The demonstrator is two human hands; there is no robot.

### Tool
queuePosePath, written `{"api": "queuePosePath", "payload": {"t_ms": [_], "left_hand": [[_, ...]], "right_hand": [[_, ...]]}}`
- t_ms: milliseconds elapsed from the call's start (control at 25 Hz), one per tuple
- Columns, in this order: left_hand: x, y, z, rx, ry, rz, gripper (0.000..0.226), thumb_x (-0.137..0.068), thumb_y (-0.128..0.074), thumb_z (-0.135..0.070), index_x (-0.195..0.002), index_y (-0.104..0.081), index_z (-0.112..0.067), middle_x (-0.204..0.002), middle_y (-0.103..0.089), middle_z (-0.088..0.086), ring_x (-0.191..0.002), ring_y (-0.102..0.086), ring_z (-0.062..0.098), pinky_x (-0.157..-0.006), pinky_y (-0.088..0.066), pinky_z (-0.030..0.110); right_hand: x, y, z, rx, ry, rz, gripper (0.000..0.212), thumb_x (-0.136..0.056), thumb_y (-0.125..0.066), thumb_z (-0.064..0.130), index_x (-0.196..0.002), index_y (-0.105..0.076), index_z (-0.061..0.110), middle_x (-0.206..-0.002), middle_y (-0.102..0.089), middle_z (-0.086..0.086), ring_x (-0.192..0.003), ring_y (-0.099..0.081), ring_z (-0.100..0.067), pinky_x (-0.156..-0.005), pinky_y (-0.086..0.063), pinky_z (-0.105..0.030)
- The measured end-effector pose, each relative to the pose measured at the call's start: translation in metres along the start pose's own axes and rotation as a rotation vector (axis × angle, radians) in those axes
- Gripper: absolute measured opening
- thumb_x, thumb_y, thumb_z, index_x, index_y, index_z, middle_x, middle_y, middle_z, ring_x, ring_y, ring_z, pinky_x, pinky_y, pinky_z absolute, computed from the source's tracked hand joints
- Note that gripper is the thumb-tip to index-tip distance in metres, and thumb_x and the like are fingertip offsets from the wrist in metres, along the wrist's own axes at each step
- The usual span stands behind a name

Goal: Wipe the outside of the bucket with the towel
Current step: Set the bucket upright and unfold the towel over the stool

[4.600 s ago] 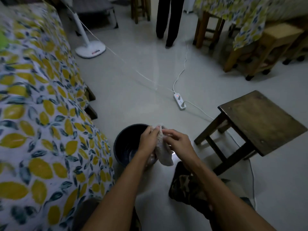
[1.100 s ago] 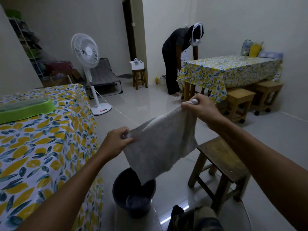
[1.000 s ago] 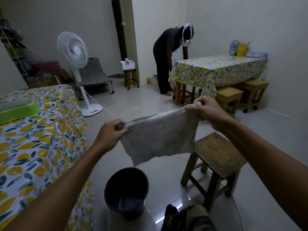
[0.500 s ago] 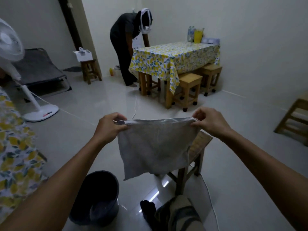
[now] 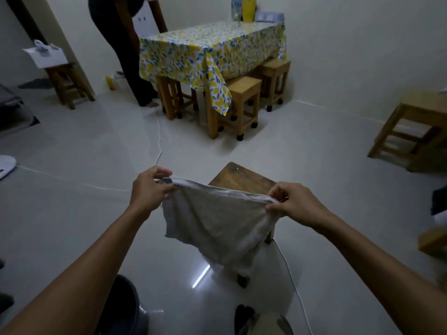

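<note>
Both forearms reach forward from the near edge, roughly level with each other, hands raised in front of the chest. The left hand (image 5: 148, 188) curls around the left top corner of the towel (image 5: 217, 221), thumb and fingers pinched tight on the cloth. The right hand (image 5: 294, 205) grips the right top corner the same way, fingers bunching the hem. Between them the top edge sags a little, and the grey cloth hangs loose in the air, its lower edge ragged and uneven.

The towel partly covers a dark wooden stool (image 5: 238, 178) standing just beyond it on the pale glossy floor (image 5: 96, 146); whether the cloth touches the stool cannot be told. The bucket (image 5: 125, 308), dark and round, sits on the floor at the near left, mostly hidden under the left forearm and well apart from the towel.

Farther off stands a table (image 5: 208, 48) with a lemon-print cloth and light wooden stools beneath it, and a person in dark clothes bends at its left end.
</note>
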State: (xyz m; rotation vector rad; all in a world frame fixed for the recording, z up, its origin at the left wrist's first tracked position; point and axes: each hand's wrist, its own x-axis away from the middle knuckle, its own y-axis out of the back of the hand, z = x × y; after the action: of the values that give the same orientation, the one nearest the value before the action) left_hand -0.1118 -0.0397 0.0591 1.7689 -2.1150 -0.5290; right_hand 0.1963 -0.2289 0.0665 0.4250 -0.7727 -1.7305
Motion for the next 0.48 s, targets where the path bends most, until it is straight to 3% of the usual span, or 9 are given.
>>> {"api": "queuePosePath", "payload": {"t_ms": [120, 320, 480], "left_hand": [[-0.074, -0.057, 0.009, 0.006, 0.001, 0.007, 0.036, -0.074, -0.084, 0.002, -0.103, -0.07, -0.017, -0.106, -0.07, 0.006, -0.099, -0.07, 0.026, -0.079, -0.063, 0.044], [-0.165, -0.156, 0.019, -0.08, -0.069, 0.118, 0.035, -0.077, -0.085, -0.011, -0.109, -0.07, -0.015, -0.105, -0.068, 0.001, -0.094, -0.063, 0.017, -0.066, -0.045, 0.015], [-0.203, -0.208, 0.027, -0.082, -0.008, 0.223, 0.035, -0.073, -0.085, -0.007, -0.104, -0.071, -0.017, -0.098, -0.07, 0.004, -0.077, -0.063, 0.014, -0.06, -0.047, 0.019]], "right_hand": [[-0.055, -0.01, -0.039, -0.05, -0.116, -0.071, 0.015, -0.081, -0.084, 0.021, -0.09, -0.074, 0.026, -0.092, -0.073, 0.004, -0.088, -0.068, -0.015, -0.079, -0.061, -0.039], [-0.121, -0.018, -0.109, -0.168, -0.325, -0.147, 0.017, -0.085, -0.078, 0.011, -0.094, -0.07, 0.023, -0.089, -0.071, 0.0, -0.08, -0.067, -0.016, -0.065, -0.057, -0.03], [-0.145, -0.015, -0.146, -0.245, -0.477, -0.192, 0.015, -0.087, -0.077, 0.01, -0.098, -0.071, 0.02, -0.089, -0.071, -0.007, -0.077, -0.067, -0.022, -0.071, -0.059, -0.041]]}}
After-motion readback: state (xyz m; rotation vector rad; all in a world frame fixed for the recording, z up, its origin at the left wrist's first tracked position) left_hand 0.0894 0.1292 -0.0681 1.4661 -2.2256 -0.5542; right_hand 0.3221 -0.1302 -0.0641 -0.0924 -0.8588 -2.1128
